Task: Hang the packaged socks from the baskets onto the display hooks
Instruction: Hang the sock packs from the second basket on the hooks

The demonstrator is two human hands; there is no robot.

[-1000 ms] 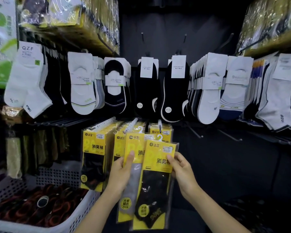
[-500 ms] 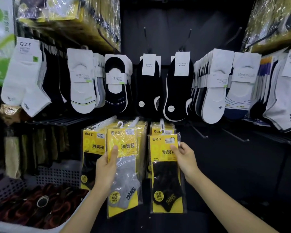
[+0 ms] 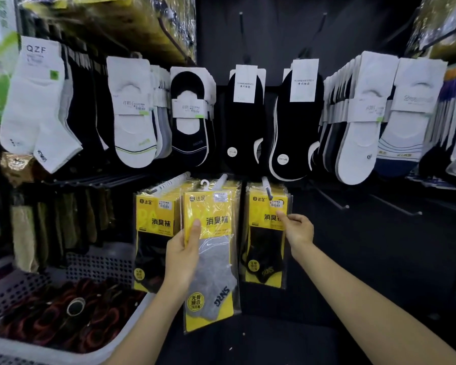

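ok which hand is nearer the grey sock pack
Left. The left hand grips the grey sock pack by its left edge; the right hand pinches the black sock pack hanging to its right, clear of it.

A person's left hand (image 3: 182,256) holds a sock pack (image 3: 211,262) before the middle hook (image 3: 221,179). It sits between a stack of packs (image 3: 153,227) to the left and a hung pack (image 3: 265,241) to the right, which the right hand (image 3: 298,230) pinches. A basket (image 3: 98,262) sits near left, a row of socks (image 3: 245,114) hangs above, and side hooks (image 3: 334,201) jut at right.

Grey-sock pack (image 3: 216,259) beside black-sock pack (image 3: 265,248)
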